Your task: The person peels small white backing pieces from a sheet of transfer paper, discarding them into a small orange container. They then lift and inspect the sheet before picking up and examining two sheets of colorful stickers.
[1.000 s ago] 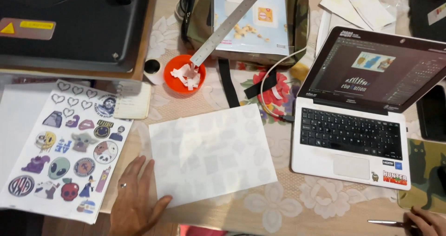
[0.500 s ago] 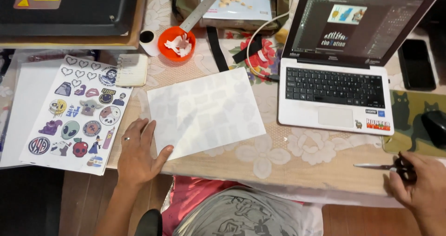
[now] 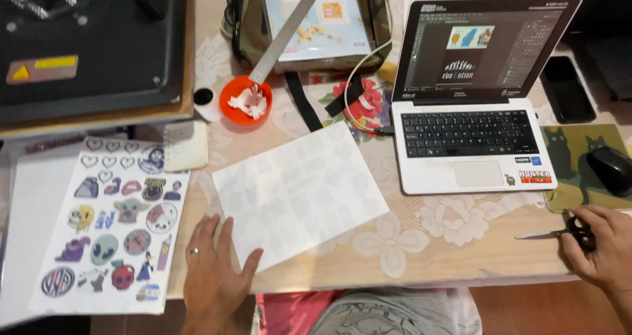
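Observation:
My left hand [image 3: 214,272] lies flat on the table edge, fingers spread, its thumb touching the lower left corner of a white sheet [image 3: 299,193] with faint cut shapes. A ring is on one finger. My right hand [image 3: 602,246] at the right table edge grips the black handles of small scissors [image 3: 559,232], blades pointing left. A printed sticker sheet [image 3: 115,220] with colourful cartoon designs lies left of my left hand.
A white laptop [image 3: 471,121] stands open at the right, beside a mouse [image 3: 611,169] on a cat mousepad and a black phone [image 3: 567,88]. An orange bowl [image 3: 245,100] of paper scraps holds a metal ruler [image 3: 284,32]. A black heat press [image 3: 89,42] fills the back left.
The view has shifted so the table sits higher in frame. My right hand has come up from the lower right corner, holding the scissors at the table edge. My left hand stays by the white sheet.

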